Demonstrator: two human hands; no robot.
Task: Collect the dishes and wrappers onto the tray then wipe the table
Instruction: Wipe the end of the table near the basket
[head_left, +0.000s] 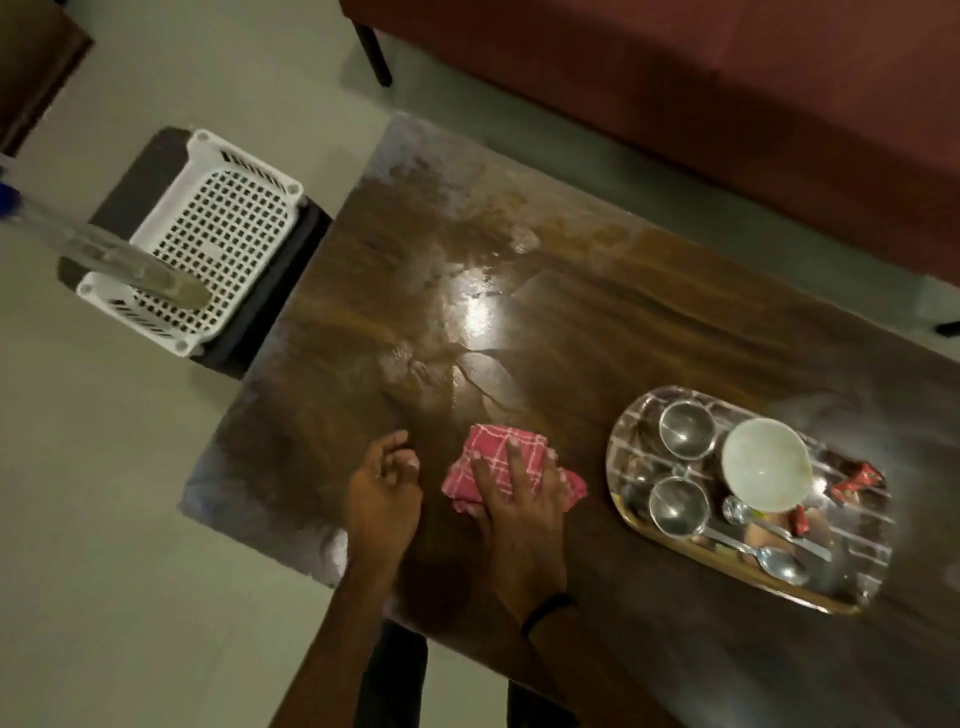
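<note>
My right hand (519, 499) lies flat on a folded pink checked cloth (498, 447) and presses it onto the dark wooden table (597, 322). My left hand (384, 488) rests beside it on the tabletop, fingers loosely curled, holding nothing. To the right stands a shiny oval metal tray (841, 587). On it are two small steel bowls (685, 423) (678, 506), a white bowl (766, 465), spoons (779, 564) and red wrappers (857, 480). The table's middle shows wet, glossy streaks.
A white perforated plastic basket (218, 234) sits on a dark stool left of the table. A dark red sofa (727, 104) runs along the far side. A blurred clear object (130, 260) hangs over the basket. Pale floor surrounds the table.
</note>
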